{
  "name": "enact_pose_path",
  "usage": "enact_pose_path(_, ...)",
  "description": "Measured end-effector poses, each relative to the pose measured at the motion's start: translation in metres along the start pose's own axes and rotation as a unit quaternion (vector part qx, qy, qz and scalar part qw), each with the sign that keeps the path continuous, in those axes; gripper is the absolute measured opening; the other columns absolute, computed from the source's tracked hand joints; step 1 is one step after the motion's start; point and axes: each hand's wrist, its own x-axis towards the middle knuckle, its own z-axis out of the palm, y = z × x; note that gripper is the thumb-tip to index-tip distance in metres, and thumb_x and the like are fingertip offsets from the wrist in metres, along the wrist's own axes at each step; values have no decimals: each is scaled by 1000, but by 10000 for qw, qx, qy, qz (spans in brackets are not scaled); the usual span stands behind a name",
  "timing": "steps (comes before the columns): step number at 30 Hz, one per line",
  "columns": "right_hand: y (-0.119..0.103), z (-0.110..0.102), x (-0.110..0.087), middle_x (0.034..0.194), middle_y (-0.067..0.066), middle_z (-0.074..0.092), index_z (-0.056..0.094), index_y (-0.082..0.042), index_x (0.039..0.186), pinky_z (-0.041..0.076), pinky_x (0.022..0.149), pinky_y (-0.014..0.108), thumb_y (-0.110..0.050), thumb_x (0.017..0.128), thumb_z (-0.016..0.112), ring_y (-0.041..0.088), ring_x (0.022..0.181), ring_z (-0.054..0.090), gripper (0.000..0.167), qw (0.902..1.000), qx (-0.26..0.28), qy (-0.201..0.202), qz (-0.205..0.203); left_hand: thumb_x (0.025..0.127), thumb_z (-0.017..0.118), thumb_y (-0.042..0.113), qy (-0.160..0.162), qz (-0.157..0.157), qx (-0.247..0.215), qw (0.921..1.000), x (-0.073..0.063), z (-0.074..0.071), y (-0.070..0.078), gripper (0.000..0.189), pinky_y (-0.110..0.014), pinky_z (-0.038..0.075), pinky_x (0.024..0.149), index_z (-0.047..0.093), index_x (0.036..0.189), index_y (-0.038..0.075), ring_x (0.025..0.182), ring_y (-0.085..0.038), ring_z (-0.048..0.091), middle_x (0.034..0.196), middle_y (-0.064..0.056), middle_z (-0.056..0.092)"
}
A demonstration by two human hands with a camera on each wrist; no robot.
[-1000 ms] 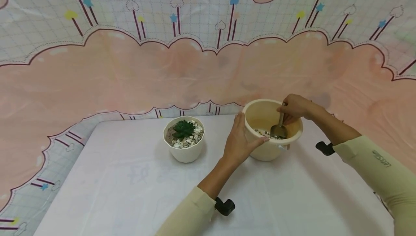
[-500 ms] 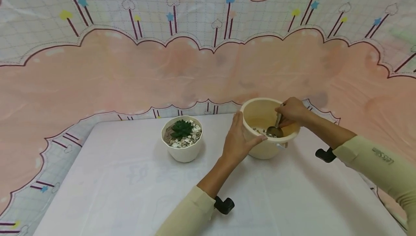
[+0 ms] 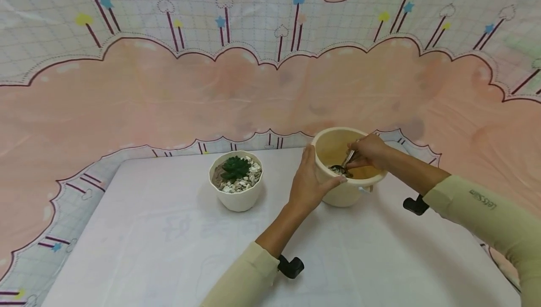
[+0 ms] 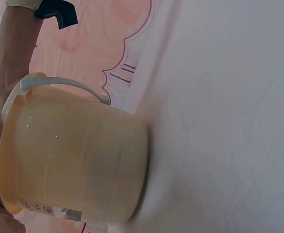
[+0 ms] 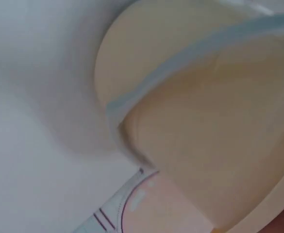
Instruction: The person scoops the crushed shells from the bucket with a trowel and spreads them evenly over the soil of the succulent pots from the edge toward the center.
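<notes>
A: Where is the spoon (image 3: 348, 159) now?
B: Inside the bucket (image 3: 341, 198), head down by some small stones (image 3: 338, 171). The right hand (image 3: 368, 152) is clamped on its handle.

A: And the left hand (image 3: 306, 184)?
B: Gripping the bucket's near-left rim, thumb along the front. The bucket stands upright on the table (image 3: 169, 255).

A: How far along does the work look?
B: Midway through a scoop, I'd judge; the spoon isn't lifted out yet. I can't tell whether the stones lie in it or under it.

A: And the pot (image 3: 237, 201)?
B: Left of the bucket, well apart. White stones cover one side round the plant (image 3: 235, 168); a brown patch (image 3: 218, 176) is uncovered, so filling may be only partly done.
</notes>
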Motion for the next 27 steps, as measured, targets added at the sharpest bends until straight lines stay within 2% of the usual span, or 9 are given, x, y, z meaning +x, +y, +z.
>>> enact_pose_path(8, -4, -8, 4, 83, 20, 74, 58, 20, 111, 63, 74, 35, -12, 113, 47, 24, 70, 77, 34, 9956, -782, -487, -147, 86, 89, 44, -76, -57, 80, 9999, 1, -2, 0, 115, -47, 35, 120, 19, 168, 6, 155, -29, 30, 173, -12, 22)
enact_pose_path(12, -5, -9, 6, 83, 21, 73, 58, 20, 110, 63, 73, 34, -12, 113, 46, 25, 70, 77, 34, 9951, -827, -533, -95, 86, 89, 45, -132, -111, 101, 9998, 1, -2, 0, 115, -47, 35, 120, 18, 169, 6, 155, -29, 30, 173, -12, 20)
enact_pose_path(20, -9, -14, 7, 82, 21, 73, 58, 19, 112, 63, 75, 34, -12, 115, 42, 28, 73, 78, 36, 9980, -65, -571, 253, 86, 89, 45, -139, -52, 71, 9999, -1, -2, 1, 117, -46, 37, 119, 16, 169, 9, 154, -26, 30, 174, -10, 19)
enact_pose_path(24, -14, -22, 5, 81, 22, 74, 62, 18, 108, 62, 77, 33, -14, 115, 41, 29, 75, 78, 38, 9966, 391, -644, 337, 85, 89, 45, -114, -19, 124, 9999, -1, -2, 0, 117, -47, 35, 120, 17, 169, 6, 155, -27, 28, 173, -12, 20)
enact_pose_path(27, -18, -26, 1, 84, 23, 74, 62, 16, 110, 62, 80, 34, -16, 115, 41, 30, 78, 79, 39, 9950, 580, -712, 388, 85, 89, 46, -94, -9, 189, 9998, -1, -3, 0, 117, -48, 34, 120, 17, 168, 5, 155, -28, 28, 173, -13, 20)
